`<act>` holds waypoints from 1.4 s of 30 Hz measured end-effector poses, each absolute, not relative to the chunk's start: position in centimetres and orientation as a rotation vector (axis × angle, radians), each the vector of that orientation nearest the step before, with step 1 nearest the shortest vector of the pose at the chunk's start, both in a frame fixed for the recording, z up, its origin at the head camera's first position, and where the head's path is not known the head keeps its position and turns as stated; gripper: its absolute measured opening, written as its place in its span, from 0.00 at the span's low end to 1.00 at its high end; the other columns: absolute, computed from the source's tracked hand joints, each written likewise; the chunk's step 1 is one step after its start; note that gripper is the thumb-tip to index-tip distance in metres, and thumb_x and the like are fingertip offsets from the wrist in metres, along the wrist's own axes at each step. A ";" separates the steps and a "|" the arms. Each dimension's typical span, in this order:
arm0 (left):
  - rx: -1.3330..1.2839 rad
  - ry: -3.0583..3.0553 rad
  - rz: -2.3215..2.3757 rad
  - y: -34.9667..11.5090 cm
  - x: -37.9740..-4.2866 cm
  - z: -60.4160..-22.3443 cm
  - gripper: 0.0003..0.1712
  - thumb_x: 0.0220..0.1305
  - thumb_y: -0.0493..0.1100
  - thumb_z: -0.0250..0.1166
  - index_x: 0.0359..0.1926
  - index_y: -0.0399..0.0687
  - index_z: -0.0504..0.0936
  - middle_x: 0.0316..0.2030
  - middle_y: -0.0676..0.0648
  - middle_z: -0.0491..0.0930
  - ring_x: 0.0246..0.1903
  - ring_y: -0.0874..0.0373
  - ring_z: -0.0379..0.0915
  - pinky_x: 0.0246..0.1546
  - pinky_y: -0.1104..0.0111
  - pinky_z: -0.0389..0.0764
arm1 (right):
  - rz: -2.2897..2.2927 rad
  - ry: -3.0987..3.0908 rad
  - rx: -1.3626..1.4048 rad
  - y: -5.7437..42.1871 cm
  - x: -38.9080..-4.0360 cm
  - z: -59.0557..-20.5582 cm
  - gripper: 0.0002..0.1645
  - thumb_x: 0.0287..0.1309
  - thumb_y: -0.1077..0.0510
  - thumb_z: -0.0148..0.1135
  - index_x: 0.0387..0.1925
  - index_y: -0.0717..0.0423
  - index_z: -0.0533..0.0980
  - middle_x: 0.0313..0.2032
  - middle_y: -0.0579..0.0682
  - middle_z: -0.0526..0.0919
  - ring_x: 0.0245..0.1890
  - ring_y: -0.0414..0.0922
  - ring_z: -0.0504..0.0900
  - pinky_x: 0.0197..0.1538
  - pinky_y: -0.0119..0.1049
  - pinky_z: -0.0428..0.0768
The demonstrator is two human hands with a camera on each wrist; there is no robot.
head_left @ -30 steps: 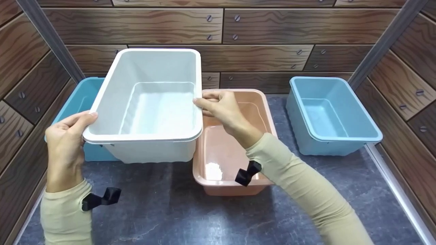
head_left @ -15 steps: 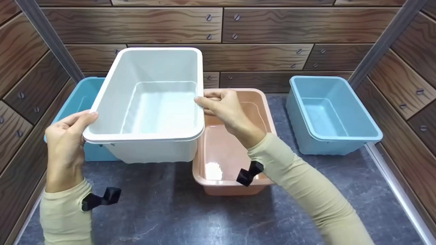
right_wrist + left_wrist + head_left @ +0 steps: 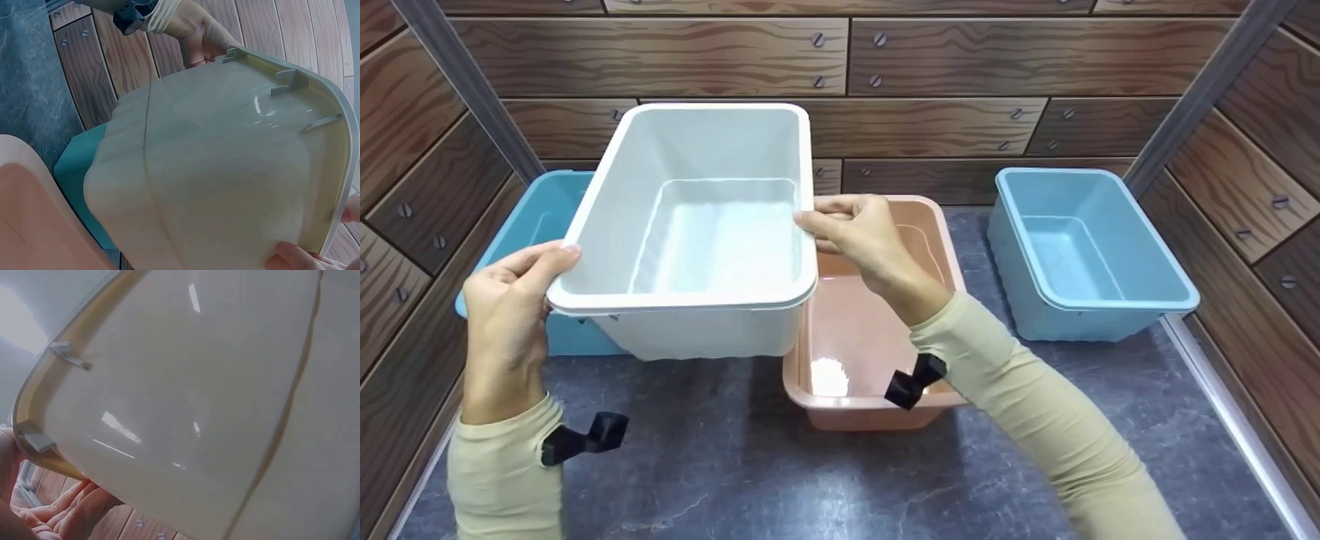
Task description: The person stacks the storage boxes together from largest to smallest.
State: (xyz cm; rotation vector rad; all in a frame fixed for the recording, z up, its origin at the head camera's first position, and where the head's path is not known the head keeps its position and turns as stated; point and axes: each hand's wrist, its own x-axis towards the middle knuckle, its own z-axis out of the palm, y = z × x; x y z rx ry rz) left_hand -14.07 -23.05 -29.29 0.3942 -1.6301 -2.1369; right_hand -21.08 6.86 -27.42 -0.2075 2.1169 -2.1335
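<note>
A white plastic bin (image 3: 727, 330) is held up off the table between both hands, its inside facing me with nothing in it. My left hand (image 3: 510, 322) pinches its near left corner, thumb over the rim and fingers beneath. Midway along the right rim, my right hand (image 3: 862, 240) grips with the thumb on the inner side and fingers outside. Behind the white bin, a teal bin (image 3: 529, 214) stands at the left, partly hidden. An orange-pink bin (image 3: 877, 322) stands under my right forearm. In the right wrist view the white bin's outer wall (image 3: 214, 146) shows fingers at both sides.
A light blue bin (image 3: 1080, 255) stands at the right, apart from the others. All stand on a dark grey marbled table (image 3: 720, 465). Wood-patterned walls (image 3: 660, 56) close in the back and sides, with a metal edge strip (image 3: 1230, 412) at the right.
The white bin has shifted slightly to the right, with both hands keeping their hold on its rim. The other bins have stayed in place.
</note>
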 end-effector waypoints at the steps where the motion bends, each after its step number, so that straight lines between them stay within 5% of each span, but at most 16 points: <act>1: 0.389 -1.636 -2.129 -23.0 -14.1 -29.3 0.02 0.50 0.33 0.72 0.27 0.42 0.87 0.25 0.50 0.87 0.26 0.61 0.84 0.24 0.74 0.84 | -2.137 2.114 -0.209 6.9 -21.0 -27.4 0.21 0.56 0.67 0.61 0.51 0.75 0.76 0.48 0.71 0.82 0.33 0.40 0.88 0.44 0.35 0.86; 27: 0.381 -1.709 -2.079 -21.7 -14.1 -29.1 0.08 0.53 0.31 0.66 0.24 0.47 0.87 0.23 0.52 0.86 0.25 0.62 0.83 0.24 0.74 0.83 | -2.109 2.148 -0.156 8.1 -20.8 -27.0 0.23 0.56 0.65 0.61 0.52 0.75 0.75 0.51 0.71 0.81 0.29 0.35 0.84 0.45 0.34 0.86; 42: 0.341 -1.718 -2.092 -21.2 -14.2 -29.1 0.07 0.54 0.31 0.67 0.25 0.45 0.87 0.25 0.51 0.87 0.26 0.61 0.84 0.25 0.74 0.84 | -2.148 2.136 -0.176 8.8 -20.7 -27.2 0.21 0.55 0.65 0.62 0.50 0.73 0.77 0.40 0.59 0.87 0.28 0.36 0.86 0.42 0.34 0.87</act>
